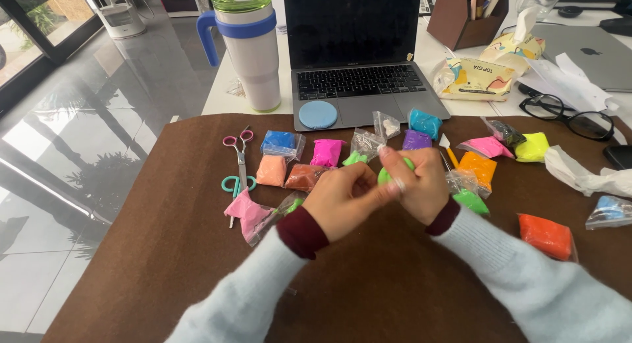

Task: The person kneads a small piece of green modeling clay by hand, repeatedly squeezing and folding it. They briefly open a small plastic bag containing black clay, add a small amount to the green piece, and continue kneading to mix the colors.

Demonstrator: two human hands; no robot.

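Observation:
My left hand [345,199] and my right hand [421,185] meet above the brown mat [164,251], both closed around a small lump of green clay [385,176]. The clay shows only as a sliver between the fingers. Small clear bags of coloured clay lie around the hands: pink [327,152], orange-peach [271,170], brown [304,177], blue [282,143], purple [417,139], green [471,201] and orange [478,166].
Scissors [240,160] lie at the left of the bags. A laptop [355,53] with a blue clay disc [318,114], a tall tumbler [249,47], a tissue pack [484,70], glasses [566,116] and a red-orange bag [545,236] surround the mat.

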